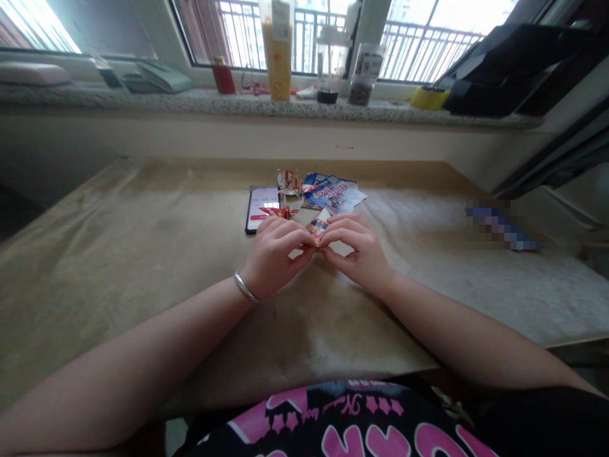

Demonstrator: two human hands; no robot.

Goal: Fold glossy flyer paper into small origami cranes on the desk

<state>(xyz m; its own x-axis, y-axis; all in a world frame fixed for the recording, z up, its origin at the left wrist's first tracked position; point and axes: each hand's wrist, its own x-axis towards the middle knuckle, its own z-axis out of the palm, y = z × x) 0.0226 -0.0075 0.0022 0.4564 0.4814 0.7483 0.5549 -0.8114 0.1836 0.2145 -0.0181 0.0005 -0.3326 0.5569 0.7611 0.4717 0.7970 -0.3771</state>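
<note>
My left hand (280, 251) and my right hand (356, 251) meet above the middle of the table, thumbs and fingertips pinched together. Between them is a small piece of printed paper (318, 225), red, white and multicoloured, that looks partly folded. Just beyond my left hand lie a red folded paper piece (278, 212) and a phone (257, 212) with a lit screen. Behind these stands a crumpled-looking folded paper shape (288, 182) in red and white. To its right is a loose pile of blue printed wrappers or sheets (333, 192).
A cloth-like cover lies over the table (143, 254). At the far right is a blurred blue item (504, 227). Along the windowsill (190, 100) stand a tall yellow-filled container (277, 57), a red container (223, 76), clear cups (365, 73) and a yellow tape roll (429, 98).
</note>
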